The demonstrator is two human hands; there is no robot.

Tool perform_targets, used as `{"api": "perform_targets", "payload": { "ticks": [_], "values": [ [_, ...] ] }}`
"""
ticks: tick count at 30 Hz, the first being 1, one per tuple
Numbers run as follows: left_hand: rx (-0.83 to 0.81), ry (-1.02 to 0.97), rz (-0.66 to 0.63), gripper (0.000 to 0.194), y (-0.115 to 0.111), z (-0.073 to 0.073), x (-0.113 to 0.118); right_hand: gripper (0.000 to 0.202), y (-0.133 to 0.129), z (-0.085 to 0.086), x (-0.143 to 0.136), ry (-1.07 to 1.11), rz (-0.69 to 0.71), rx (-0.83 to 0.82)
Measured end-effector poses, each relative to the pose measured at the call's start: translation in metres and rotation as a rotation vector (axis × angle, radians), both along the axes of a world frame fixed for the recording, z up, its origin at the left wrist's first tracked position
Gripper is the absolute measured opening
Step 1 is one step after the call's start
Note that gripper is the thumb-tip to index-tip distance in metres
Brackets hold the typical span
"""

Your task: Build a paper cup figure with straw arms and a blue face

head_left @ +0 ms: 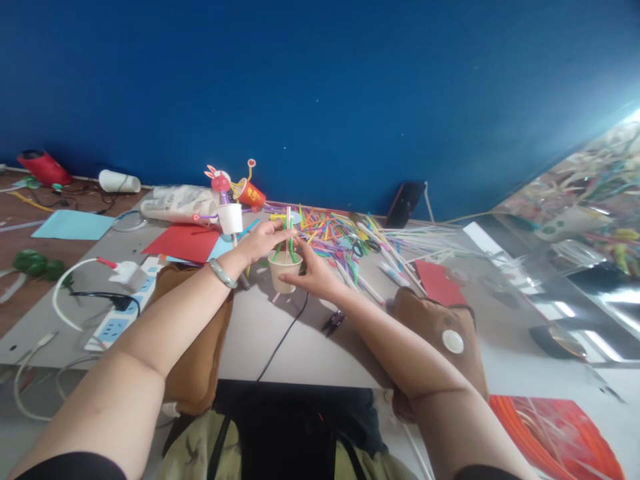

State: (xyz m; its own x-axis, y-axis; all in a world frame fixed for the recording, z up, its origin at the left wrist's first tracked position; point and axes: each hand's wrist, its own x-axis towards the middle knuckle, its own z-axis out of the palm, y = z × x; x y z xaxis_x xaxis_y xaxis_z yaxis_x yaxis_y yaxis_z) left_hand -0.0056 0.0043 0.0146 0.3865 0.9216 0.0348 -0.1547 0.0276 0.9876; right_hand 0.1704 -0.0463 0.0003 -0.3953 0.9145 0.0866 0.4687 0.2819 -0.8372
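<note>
A white paper cup (281,275) stands upright over the table in front of me, with thin green and white stems (292,249) rising from it. They look like pipe cleaners or straws; I cannot tell which. My left hand (264,241), a bangle on its wrist, pinches the stems above the rim. On the cup's right side rests the thumb of my right hand (316,272), its fingers curled toward the rim and stems. Behind my left hand is another white cup (230,219) topped by a red animal-like figure (221,181).
Many coloured strips (335,233) lie behind the cup. Pliers or cutters (333,323) and a black cable (285,337) are nearer me. A power strip (117,320) sits left, a red sheet (184,243) beyond it. Brown cushions (440,320) lie under my forearms. A phone (405,203) leans on the blue wall.
</note>
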Motion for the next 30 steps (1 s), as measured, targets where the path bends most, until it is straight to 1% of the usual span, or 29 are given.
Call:
{"api": "perform_targets", "payload": {
  "ticks": [3, 6, 10, 13, 17, 21, 24, 27, 29, 30],
  "values": [
    [-0.005, -0.002, 0.025, 0.028, -0.001, 0.001, 0.002, 0.092, -0.002, 0.001, 0.001, 0.003, 0.000, 0.029],
    [-0.013, 0.005, 0.022, 0.028, -0.002, 0.001, 0.002, 0.095, -0.003, -0.001, 0.002, 0.049, 0.013, 0.049],
    [-0.003, 0.020, 0.038, 0.028, -0.001, 0.000, -0.002, 0.097, -0.003, -0.004, 0.003, 0.124, 0.024, 0.054],
    [-0.008, 0.040, 0.021, 0.028, 0.001, -0.001, -0.005, 0.098, -0.004, -0.003, 0.003, 0.126, 0.020, 0.039],
    [-0.084, 0.066, 0.031, 0.028, 0.001, 0.001, -0.007, 0.097, -0.006, -0.002, 0.003, 0.137, -0.002, 0.021],
    [-0.184, 0.085, 0.026, 0.031, -0.001, 0.003, -0.008, 0.096, -0.006, -0.006, 0.003, 0.143, -0.012, 0.030],
    [-0.187, 0.108, 0.006, 0.033, -0.002, 0.003, -0.009, 0.098, -0.004, -0.009, 0.003, 0.162, 0.019, 0.011],
    [-0.168, 0.113, -0.008, 0.036, -0.003, 0.003, -0.009, 0.101, -0.001, -0.008, 0.006, 0.176, 0.078, -0.045],
    [-0.180, 0.108, -0.034, 0.039, -0.004, 0.003, -0.008, 0.096, 0.002, -0.005, 0.010, 0.173, 0.084, -0.069],
    [-0.190, 0.110, -0.053, 0.041, -0.004, 0.003, -0.008, 0.090, 0.004, -0.003, 0.011, 0.183, 0.074, -0.072]
  ]
}}
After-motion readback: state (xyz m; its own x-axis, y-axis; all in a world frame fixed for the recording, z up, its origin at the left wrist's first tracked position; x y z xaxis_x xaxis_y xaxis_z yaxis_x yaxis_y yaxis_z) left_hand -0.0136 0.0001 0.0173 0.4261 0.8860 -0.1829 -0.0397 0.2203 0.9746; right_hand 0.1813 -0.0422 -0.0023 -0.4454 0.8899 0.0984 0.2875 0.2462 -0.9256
